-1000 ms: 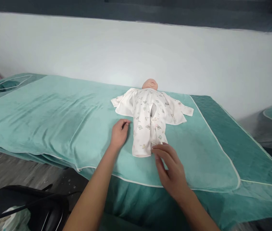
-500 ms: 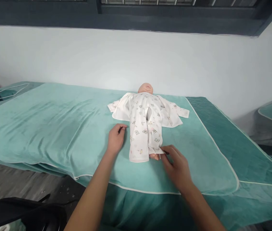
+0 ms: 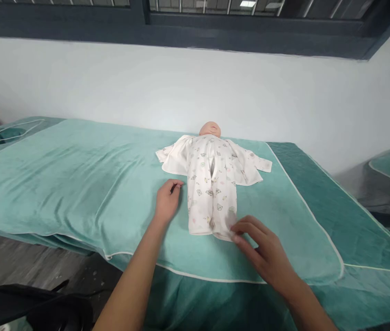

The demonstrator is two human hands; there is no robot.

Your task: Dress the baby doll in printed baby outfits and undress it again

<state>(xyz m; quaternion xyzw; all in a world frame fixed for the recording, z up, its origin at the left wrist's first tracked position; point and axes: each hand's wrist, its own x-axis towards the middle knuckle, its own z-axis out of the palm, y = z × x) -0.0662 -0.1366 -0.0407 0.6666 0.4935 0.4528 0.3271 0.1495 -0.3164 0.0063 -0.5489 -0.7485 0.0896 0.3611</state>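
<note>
A baby doll (image 3: pixel 210 128) lies on its back on a pale green blanket, head toward the wall. It wears a white printed jacket (image 3: pixel 177 161), spread to both sides, and white printed baby trousers (image 3: pixel 200 202). Both trouser legs lie straight toward me, and the feet are hidden inside them. At the hem of the right-hand leg, my right hand (image 3: pixel 262 250) has thumb and forefinger closed on the cloth. My left hand (image 3: pixel 167 200) rests on the blanket beside the left-hand leg, its fingertips pressed together with nothing seen in them.
The pale green blanket (image 3: pixel 77 165) covers much of a bed with a darker green cover (image 3: pixel 305 179). Behind stands a white wall (image 3: pixel 129 87) under a dark window frame (image 3: pixel 250 39). A black chair-like object (image 3: pixel 25 305) is at lower left.
The right-hand trouser hem, bunched up with a foot showing, is now pulled down over the foot. My right hand has moved slightly toward me; my left hand has barely moved.
</note>
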